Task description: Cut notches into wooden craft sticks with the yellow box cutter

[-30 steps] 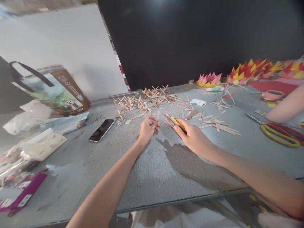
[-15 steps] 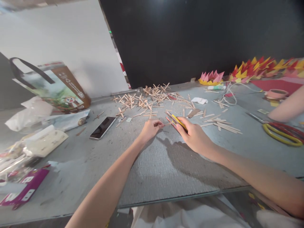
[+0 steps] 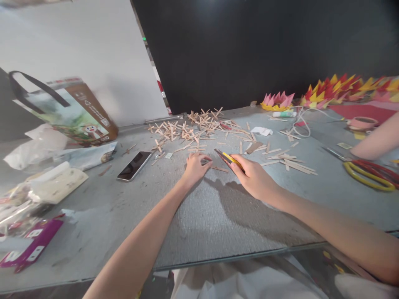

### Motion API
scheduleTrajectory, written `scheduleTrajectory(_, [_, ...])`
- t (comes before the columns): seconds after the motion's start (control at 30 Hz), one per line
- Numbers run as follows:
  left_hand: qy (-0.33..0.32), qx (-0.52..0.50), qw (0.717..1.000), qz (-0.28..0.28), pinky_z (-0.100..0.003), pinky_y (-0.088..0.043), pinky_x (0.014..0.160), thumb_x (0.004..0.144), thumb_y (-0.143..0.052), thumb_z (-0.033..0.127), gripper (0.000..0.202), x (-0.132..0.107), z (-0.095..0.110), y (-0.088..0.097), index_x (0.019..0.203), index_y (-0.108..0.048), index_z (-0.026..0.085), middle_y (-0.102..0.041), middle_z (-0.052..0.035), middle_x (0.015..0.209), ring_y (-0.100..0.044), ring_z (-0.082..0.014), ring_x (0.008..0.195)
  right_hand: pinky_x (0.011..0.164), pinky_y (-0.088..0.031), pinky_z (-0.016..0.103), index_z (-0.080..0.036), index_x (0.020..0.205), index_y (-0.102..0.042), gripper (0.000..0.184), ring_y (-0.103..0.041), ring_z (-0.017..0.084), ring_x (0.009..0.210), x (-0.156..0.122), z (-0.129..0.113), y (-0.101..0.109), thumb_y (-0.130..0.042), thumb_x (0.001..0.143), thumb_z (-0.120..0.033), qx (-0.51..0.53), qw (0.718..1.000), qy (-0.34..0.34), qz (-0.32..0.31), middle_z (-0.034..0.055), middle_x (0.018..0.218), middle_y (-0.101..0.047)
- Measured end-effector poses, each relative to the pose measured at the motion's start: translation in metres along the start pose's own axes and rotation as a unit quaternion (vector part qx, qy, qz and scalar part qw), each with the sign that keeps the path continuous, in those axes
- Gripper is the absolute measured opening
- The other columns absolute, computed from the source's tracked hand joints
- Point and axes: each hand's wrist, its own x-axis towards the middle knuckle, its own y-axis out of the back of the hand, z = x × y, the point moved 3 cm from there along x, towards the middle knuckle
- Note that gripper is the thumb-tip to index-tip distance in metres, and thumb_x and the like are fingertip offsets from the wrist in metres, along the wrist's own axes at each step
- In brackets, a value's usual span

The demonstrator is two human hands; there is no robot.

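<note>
One short wooden stick [image 3: 220, 169] lies flat on the grey table [image 3: 199, 216], just past the fingertips of the left hand [image 3: 195, 166] and just below the tip of the yellow utility knife [image 3: 230, 158]. That knife is gripped in the right hand [image 3: 254, 177], whose fingers are closed around its handle, with the point angled up and away toward the left hand. The left hand rests palm down on the table with its fingers curled; whether it pinches anything cannot be told. Beyond both hands spreads a heap of crossed craft sticks [image 3: 193, 126], and to the right of the right hand lie several longer loose sticks [image 3: 289, 162]. To the left of the left hand a smartphone [image 3: 134, 165] lies face up, and farther left stands a printed paper bag [image 3: 73, 114] with a dark handle. Far to the right of the right hand are yellow and red scissors [image 3: 370, 176], another person's forearm [image 3: 375, 139], and folded paper flowers [image 3: 330, 94] along the dark wall.
</note>
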Motion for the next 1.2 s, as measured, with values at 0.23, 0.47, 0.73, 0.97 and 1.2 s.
scheduleTrajectory(0.23, [0.041, 0.012, 0.999, -0.007, -0.064, -0.036, 0.113, 0.072, -0.093, 0.037, 0.037, -0.001, 0.001, 0.004, 0.106, -0.08, 0.028, -0.07, -0.0124, 0.133, -0.05, -0.0439, 0.136, 0.053, -0.031, 0.027, -0.025, 0.149, -0.06, 0.047, -0.048, 0.013, 0.048, -0.002, -0.005, 0.003, -0.043, 0.108, -0.041, -0.001, 1.0, 0.01, -0.019, -0.0012, 0.066, -0.068])
scheduleTrajectory(0.47, [0.019, 0.016, 0.998, -0.065, -0.063, -0.028, 0.119, 0.074, -0.09, 0.044, 0.048, -0.002, 0.004, 0.005, 0.117, -0.077, 0.027, -0.062, -0.0139, 0.144, -0.042, -0.0441, 0.144, 0.049, -0.023, 0.028, -0.027, 0.137, -0.074, 0.046, -0.034, 0.01, 0.042, 0.011, 0.007, 0.031, -0.046, 0.106, -0.043, -0.079, 0.995, 0.037, -0.049, 0.0, 0.061, -0.07])
scheduleTrajectory(0.73, [0.031, 0.027, 0.997, -0.072, -0.059, -0.028, 0.12, 0.073, -0.09, 0.05, 0.053, -0.004, 0.006, 0.007, 0.119, -0.075, 0.027, -0.059, -0.0126, 0.147, -0.041, -0.0433, 0.146, 0.05, -0.022, 0.028, -0.029, 0.128, -0.08, 0.039, -0.033, 0.009, 0.04, 0.01, 0.008, 0.028, -0.054, 0.099, -0.034, -0.119, 0.983, 0.049, -0.132, -0.0003, 0.059, -0.07])
scheduleTrajectory(0.97, [0.03, 0.021, 0.997, -0.069, -0.06, -0.03, 0.12, 0.074, -0.09, 0.047, 0.053, -0.003, 0.005, 0.006, 0.12, -0.075, 0.026, -0.058, -0.0139, 0.148, -0.04, -0.0432, 0.146, 0.05, -0.023, 0.029, -0.03, 0.126, -0.081, 0.038, -0.035, 0.009, 0.038, 0.009, 0.009, 0.022, -0.054, 0.099, -0.033, -0.126, 0.98, 0.048, -0.144, 0.0021, 0.063, -0.075])
scheduleTrajectory(1.2, [0.029, 0.03, 0.997, -0.068, -0.061, -0.028, 0.12, 0.073, -0.09, 0.048, 0.053, -0.003, 0.003, 0.004, 0.119, -0.075, 0.026, -0.058, -0.0138, 0.15, -0.041, -0.0435, 0.145, 0.049, -0.022, 0.029, -0.032, 0.127, -0.08, 0.039, -0.037, 0.011, 0.038, 0.009, 0.015, 0.02, -0.053, 0.099, -0.037, -0.131, 0.978, 0.043, -0.157, 0.0006, 0.061, -0.073])
